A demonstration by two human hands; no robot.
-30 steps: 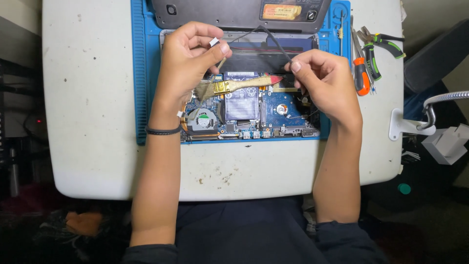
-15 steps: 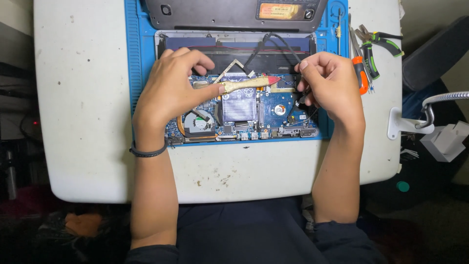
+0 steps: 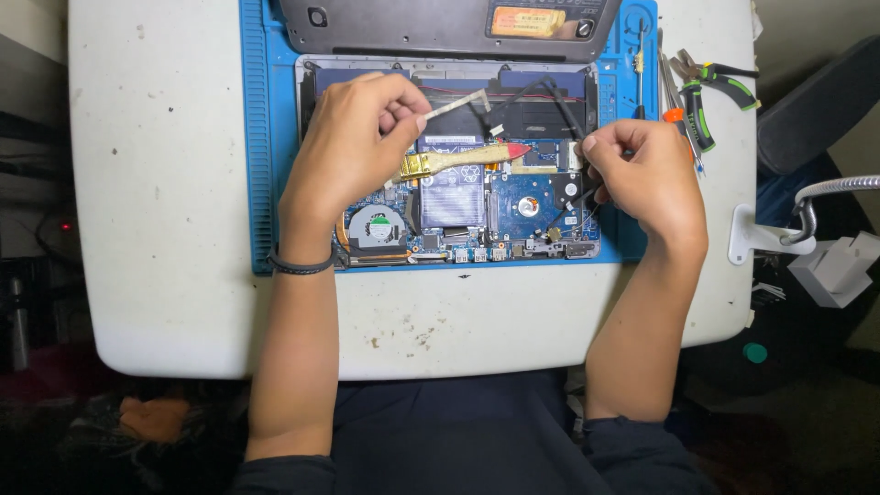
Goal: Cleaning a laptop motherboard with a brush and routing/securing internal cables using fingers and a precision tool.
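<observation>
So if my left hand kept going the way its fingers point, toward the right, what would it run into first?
Probably the black cables rising from the open laptop, just past the flat ribbon strip that your left hand pinches. Your right hand lies further along and slightly lower. Depth is hard to judge from above.

There is one view only, from a camera on the person's head, looking almost straight down on the white table [image 3: 165, 229] from moderately close. The person's body lies at 6 o'clock, the blue mat [image 3: 261, 137] toward 12 o'clock, and both forearms reach up from below.
</observation>
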